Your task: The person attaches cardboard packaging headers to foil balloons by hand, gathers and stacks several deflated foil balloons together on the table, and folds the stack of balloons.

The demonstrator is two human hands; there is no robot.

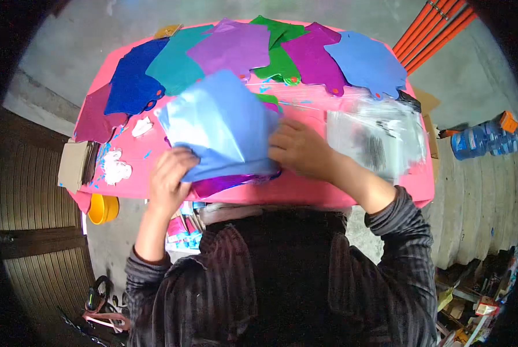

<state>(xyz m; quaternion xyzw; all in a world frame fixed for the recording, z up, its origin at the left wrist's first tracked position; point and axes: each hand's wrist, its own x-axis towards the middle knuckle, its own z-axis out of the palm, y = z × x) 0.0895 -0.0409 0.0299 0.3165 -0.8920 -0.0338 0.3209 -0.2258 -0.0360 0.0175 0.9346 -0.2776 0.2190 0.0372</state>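
Observation:
A shiny light-blue foil piece (218, 127) is tilted up over the near middle of the table. My left hand (172, 170) is closed on its lower left edge, the fingers on top. At the right edge, my right hand (299, 149) is closed with curled fingers gripping the same piece; its fingertips are partly hidden. Below the light-blue piece, the edge of a shiny purple foil piece (230, 185) shows. A bit of green foil (268, 99) peeks out behind it.
Flat foil pieces in dark blue (133, 75), teal (178, 58), green (279, 55) and other colours line the pink table's (351, 191) far side. Clear plastic bags (377, 139) lie right, cardboard (74, 165) and white scraps (116, 168) left. A yellow bucket (103, 209) stands below.

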